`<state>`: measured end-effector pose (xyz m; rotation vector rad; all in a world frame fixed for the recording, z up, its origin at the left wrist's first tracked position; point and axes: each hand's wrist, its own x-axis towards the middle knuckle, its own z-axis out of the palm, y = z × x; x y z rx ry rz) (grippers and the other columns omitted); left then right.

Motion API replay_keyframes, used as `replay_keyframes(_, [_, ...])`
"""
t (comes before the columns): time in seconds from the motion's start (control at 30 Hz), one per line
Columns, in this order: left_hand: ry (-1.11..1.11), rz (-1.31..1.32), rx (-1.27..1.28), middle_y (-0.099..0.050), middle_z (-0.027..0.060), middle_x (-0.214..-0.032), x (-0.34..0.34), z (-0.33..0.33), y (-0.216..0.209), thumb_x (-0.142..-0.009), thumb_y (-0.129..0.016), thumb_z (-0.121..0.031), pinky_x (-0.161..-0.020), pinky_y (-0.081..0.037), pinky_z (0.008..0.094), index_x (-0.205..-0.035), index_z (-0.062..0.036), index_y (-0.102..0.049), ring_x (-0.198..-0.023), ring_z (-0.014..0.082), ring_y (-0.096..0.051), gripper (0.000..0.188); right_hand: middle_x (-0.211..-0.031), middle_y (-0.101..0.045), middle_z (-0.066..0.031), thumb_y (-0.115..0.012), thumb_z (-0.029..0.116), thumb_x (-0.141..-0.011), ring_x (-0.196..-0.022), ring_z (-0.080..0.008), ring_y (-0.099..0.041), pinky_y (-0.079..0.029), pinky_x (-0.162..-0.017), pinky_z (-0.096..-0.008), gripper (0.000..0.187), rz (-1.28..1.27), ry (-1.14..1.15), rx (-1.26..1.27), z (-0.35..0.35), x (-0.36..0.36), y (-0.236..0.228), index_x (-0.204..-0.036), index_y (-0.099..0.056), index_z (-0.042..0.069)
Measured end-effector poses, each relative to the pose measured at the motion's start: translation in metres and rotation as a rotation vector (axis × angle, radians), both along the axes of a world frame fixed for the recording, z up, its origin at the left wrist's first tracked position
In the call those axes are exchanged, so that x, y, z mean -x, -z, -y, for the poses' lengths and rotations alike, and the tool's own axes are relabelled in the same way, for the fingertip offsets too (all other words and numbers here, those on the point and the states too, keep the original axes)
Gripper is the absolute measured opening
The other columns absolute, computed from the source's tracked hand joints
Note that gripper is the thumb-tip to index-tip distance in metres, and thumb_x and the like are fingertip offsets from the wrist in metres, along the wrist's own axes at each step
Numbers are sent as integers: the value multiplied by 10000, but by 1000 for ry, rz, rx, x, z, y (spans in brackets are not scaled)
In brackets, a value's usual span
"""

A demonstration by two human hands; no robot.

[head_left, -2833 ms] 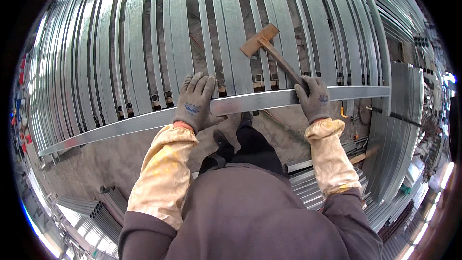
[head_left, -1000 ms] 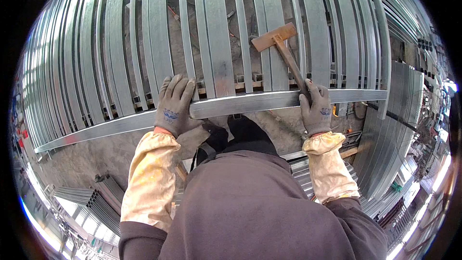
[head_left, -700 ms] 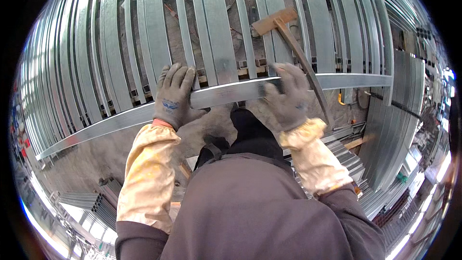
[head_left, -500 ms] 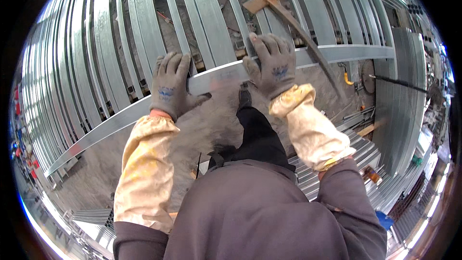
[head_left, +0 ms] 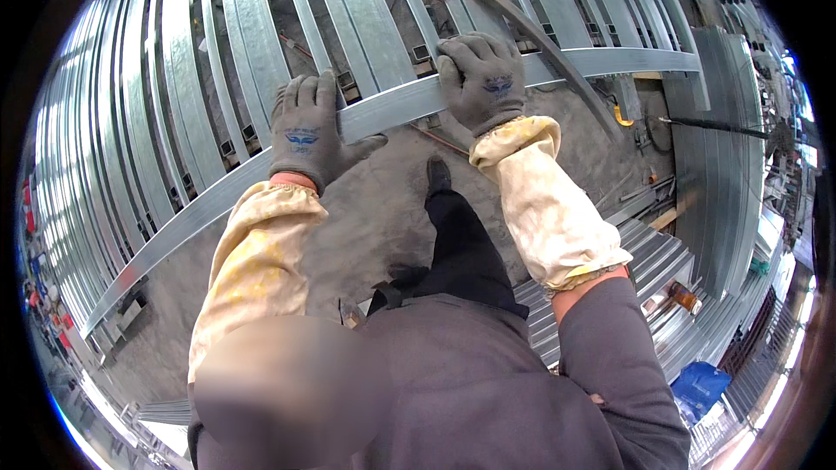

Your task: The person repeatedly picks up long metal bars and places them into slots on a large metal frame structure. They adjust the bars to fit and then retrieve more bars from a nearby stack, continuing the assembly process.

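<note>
A long galvanized steel rail (head_left: 396,107) runs across in front of me, at the near ends of several parallel metal slats (head_left: 353,13). My left hand (head_left: 305,135), in a grey work glove, lies over the rail with its fingers pointing away and its thumb spread to the right. Farther right, my right hand (head_left: 483,83), gloved alike, has its fingers curled over the rail's top; their tips are hidden. Just beyond it, a T-shaped metal tool (head_left: 540,43) with a rusty flat head rests across the slats, its handle crossing the rail toward me.
Stacked metal channels (head_left: 714,183) stand at the right, with ribbed sheets (head_left: 653,252) nearer me. A yellow hook-shaped piece (head_left: 622,115) hangs beyond the tool's handle. A blue bag (head_left: 701,390) lies at lower right. My foot (head_left: 438,176) is on the grey floor below the rail.
My right hand has shifted slightly away and left, its fingers going from stretched out to curled over the rail. My left hand stays on the rail. The view has shifted a little.
</note>
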<state>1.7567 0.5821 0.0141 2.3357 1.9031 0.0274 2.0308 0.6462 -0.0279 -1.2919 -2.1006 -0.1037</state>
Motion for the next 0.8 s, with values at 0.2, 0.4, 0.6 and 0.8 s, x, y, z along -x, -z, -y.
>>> replay_keyframes(0.2, [15,138,-32,-594,175,-1242,19,-2,-1,-660,-916,-649,-1103,-415,521,-1387,-74,-529,-1206,370,-562,1004,-1006,-760,-80,-692,181,-896,-1052,-316,-714,-517,-959,-505,185,-74,-82,-14,-6,26,-8,-1071,-746,157])
replay_keyframes(0.4, [-36,91,-118,-455,188,-1563,13,0,31,-671,-885,-617,-1299,-213,563,-1533,-102,-469,-1536,411,-335,1086,-1178,-763,-77,-712,226,-978,-1174,-307,-688,-497,-1047,-475,218,36,-112,-12,-6,8,-11,-1169,-768,137])
replay_keyframes(0.6, [-267,157,-175,-380,194,-1634,125,95,10,-715,-818,-752,-1313,-174,571,-1570,-76,-435,-1548,423,-293,1155,-1291,-697,-189,-775,280,-940,-1270,-387,-628,-460,-1115,-489,472,-100,-31,73,12,28,1,-1333,-692,33])
replay_keyframes(0.8, [-741,23,-193,-366,213,-1663,353,265,36,-790,-791,-687,-1285,-232,535,-1633,-72,-373,-1534,417,-329,1124,-1468,-580,-188,-868,480,-805,-1430,-422,-482,-349,-1219,-565,859,7,-549,253,95,263,-38,-1484,-563,52])
